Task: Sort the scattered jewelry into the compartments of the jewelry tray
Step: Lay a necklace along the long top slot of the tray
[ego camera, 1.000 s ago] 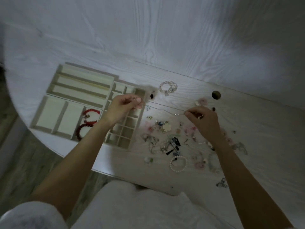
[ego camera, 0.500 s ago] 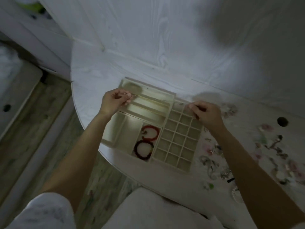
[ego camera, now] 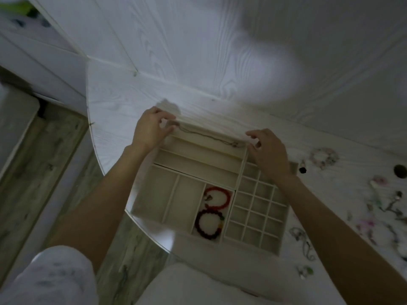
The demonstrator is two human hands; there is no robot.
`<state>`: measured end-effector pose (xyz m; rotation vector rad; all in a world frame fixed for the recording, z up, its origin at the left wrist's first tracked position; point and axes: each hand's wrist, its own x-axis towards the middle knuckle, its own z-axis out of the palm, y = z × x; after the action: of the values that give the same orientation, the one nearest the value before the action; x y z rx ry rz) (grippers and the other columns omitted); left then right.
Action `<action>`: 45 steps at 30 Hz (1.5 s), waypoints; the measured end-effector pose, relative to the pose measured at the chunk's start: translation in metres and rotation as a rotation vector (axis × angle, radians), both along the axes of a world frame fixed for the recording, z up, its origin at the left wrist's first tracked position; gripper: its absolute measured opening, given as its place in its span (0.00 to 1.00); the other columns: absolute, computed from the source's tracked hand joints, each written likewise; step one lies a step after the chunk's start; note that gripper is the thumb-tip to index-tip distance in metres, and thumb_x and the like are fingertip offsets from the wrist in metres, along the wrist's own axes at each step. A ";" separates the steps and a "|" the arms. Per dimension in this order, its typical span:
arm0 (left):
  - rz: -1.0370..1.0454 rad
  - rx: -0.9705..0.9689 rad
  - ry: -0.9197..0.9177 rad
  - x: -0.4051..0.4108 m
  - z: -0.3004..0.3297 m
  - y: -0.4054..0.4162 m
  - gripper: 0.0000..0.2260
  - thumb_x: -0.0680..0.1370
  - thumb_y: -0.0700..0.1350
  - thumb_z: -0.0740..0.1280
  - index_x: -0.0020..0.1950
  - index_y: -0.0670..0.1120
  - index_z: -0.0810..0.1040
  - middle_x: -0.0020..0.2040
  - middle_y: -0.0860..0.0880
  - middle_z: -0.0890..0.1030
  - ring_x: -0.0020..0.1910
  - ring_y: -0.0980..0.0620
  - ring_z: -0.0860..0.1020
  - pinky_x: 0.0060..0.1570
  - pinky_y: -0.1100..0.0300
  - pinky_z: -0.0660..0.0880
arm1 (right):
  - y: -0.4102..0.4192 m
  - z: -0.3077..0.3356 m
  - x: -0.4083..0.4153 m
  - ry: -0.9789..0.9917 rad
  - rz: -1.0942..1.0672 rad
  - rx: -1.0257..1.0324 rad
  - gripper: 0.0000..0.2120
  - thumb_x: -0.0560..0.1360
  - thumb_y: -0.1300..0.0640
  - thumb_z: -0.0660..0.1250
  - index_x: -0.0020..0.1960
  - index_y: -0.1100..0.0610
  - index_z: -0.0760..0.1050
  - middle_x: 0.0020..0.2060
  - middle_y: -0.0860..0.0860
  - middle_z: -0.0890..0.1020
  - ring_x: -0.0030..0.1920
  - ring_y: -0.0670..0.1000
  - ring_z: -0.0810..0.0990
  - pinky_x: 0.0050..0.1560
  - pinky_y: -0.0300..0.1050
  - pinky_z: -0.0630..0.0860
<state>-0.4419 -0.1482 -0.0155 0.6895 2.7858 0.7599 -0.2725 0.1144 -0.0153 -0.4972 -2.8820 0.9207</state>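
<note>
The cream jewelry tray [ego camera: 253,246] lies at the rounded table edge. A thin necklace [ego camera: 204,137] is stretched along its farthest long compartment, with a small pendant at the right end. My left hand [ego camera: 149,130] hovers at the chain's left end, thumb and forefinger slightly apart. My right hand [ego camera: 268,150] hangs over the right end with loosely curled fingers, just clear of the pendant. A red bracelet [ego camera: 220,198] and a dark beaded bracelet [ego camera: 208,225] share one front compartment. The grid of small cells on the right holds nothing I can see.
Scattered jewelry [ego camera: 385,205] covers the table to the right, with a pale bead bracelet [ego camera: 323,156] and a round cable hole [ego camera: 399,171]. A white panelled wall rises behind. The wooden floor [ego camera: 33,172] shows to the left.
Both hands carried the necklace from the loose pile over to the tray and lowered it into the far long compartment. My view swung left to the tray.
</note>
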 end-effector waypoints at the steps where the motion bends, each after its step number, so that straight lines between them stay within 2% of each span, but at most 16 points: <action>1: -0.026 -0.016 0.047 0.000 -0.002 -0.004 0.09 0.74 0.43 0.73 0.53 0.45 0.83 0.51 0.44 0.78 0.46 0.47 0.74 0.44 0.56 0.71 | -0.001 -0.003 0.000 0.031 0.021 0.035 0.10 0.76 0.62 0.65 0.57 0.58 0.78 0.52 0.56 0.77 0.44 0.53 0.75 0.44 0.41 0.69; 3: -0.091 -0.043 0.158 0.000 -0.006 -0.010 0.06 0.73 0.41 0.73 0.50 0.45 0.84 0.48 0.42 0.78 0.46 0.43 0.75 0.41 0.55 0.72 | -0.005 -0.009 -0.001 0.078 0.088 0.129 0.08 0.73 0.64 0.68 0.52 0.59 0.80 0.51 0.58 0.77 0.48 0.59 0.74 0.44 0.44 0.70; 5: -0.153 -0.080 0.246 -0.002 -0.009 -0.012 0.05 0.71 0.39 0.74 0.46 0.45 0.84 0.43 0.42 0.78 0.43 0.41 0.75 0.37 0.57 0.69 | -0.009 -0.014 -0.006 0.072 0.136 0.202 0.05 0.71 0.62 0.70 0.47 0.58 0.82 0.53 0.58 0.77 0.52 0.59 0.71 0.48 0.50 0.73; 7: -0.216 -0.130 0.273 -0.007 -0.010 -0.008 0.05 0.69 0.41 0.76 0.44 0.45 0.85 0.41 0.43 0.78 0.40 0.41 0.75 0.37 0.57 0.69 | -0.014 -0.017 -0.016 0.044 0.172 0.261 0.02 0.69 0.60 0.72 0.42 0.56 0.82 0.57 0.58 0.77 0.57 0.58 0.67 0.52 0.54 0.72; 12: -0.319 -0.264 0.237 -0.019 -0.005 0.011 0.05 0.68 0.44 0.77 0.41 0.44 0.85 0.38 0.44 0.78 0.40 0.41 0.75 0.38 0.58 0.66 | -0.021 -0.021 -0.041 0.081 0.356 0.499 0.04 0.61 0.62 0.76 0.31 0.57 0.81 0.54 0.58 0.80 0.57 0.59 0.66 0.50 0.51 0.63; 17: -0.371 -0.310 0.255 -0.022 0.001 0.010 0.04 0.65 0.42 0.78 0.37 0.45 0.85 0.34 0.44 0.78 0.36 0.41 0.75 0.35 0.58 0.66 | -0.013 -0.016 -0.032 0.071 0.394 0.654 0.05 0.60 0.66 0.75 0.31 0.60 0.80 0.53 0.57 0.80 0.57 0.59 0.67 0.51 0.52 0.65; 25: -0.379 -0.304 0.299 -0.021 0.001 0.009 0.05 0.64 0.42 0.79 0.36 0.45 0.85 0.33 0.45 0.77 0.34 0.42 0.75 0.32 0.59 0.67 | -0.013 -0.019 -0.029 0.099 0.363 0.673 0.03 0.62 0.66 0.73 0.31 0.61 0.81 0.50 0.57 0.81 0.55 0.59 0.70 0.51 0.53 0.65; 30: -0.351 -0.282 0.309 -0.022 -0.001 0.009 0.05 0.64 0.42 0.79 0.36 0.45 0.85 0.32 0.46 0.78 0.33 0.42 0.75 0.32 0.59 0.67 | -0.013 -0.022 -0.032 0.104 0.391 0.584 0.03 0.63 0.61 0.75 0.33 0.58 0.82 0.51 0.55 0.81 0.55 0.58 0.72 0.50 0.51 0.67; 38: -0.301 -0.256 0.312 -0.021 -0.005 0.007 0.04 0.66 0.43 0.78 0.37 0.45 0.85 0.33 0.45 0.78 0.33 0.42 0.75 0.32 0.59 0.67 | -0.006 -0.020 -0.030 0.108 0.377 0.593 0.06 0.62 0.64 0.75 0.30 0.56 0.80 0.51 0.56 0.81 0.54 0.58 0.71 0.48 0.50 0.66; 45: -0.259 -0.281 0.285 -0.020 -0.005 0.004 0.03 0.69 0.44 0.76 0.40 0.45 0.86 0.36 0.45 0.79 0.37 0.43 0.74 0.33 0.60 0.63 | -0.007 -0.020 -0.030 0.103 0.372 0.565 0.07 0.62 0.64 0.75 0.30 0.56 0.80 0.51 0.55 0.81 0.54 0.58 0.71 0.48 0.50 0.65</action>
<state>-0.4621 -0.1447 -0.0204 1.1468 2.8796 0.2296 -0.3028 0.1070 -0.0351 0.1338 -2.9899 0.1128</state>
